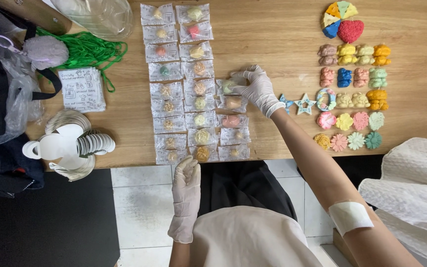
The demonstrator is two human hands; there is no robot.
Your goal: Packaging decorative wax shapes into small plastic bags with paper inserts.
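Loose moulded shapes [352, 94] lie in rows at 3 o'clock of the right hand [259, 89]; white card tags [72, 143] sit well off at 9 o'clock. Contents of the sealed packets are hard to make out. The right hand's gloved fingers pinch the packet [229, 86] heading the third column. The left hand [186, 185], loosely curled and holding nothing, hangs just off the table edge [134, 160].

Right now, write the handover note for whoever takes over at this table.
Right hand: gloved, fingers on a clear packet at the top of the third column of bagged pieces.
Left hand: gloved, empty, at the near table edge.
Done: three columns of packets laid out, the third shorter.
Left: unbagged coloured moulded pieces in rows to the right.
White round tags are piled on the left.
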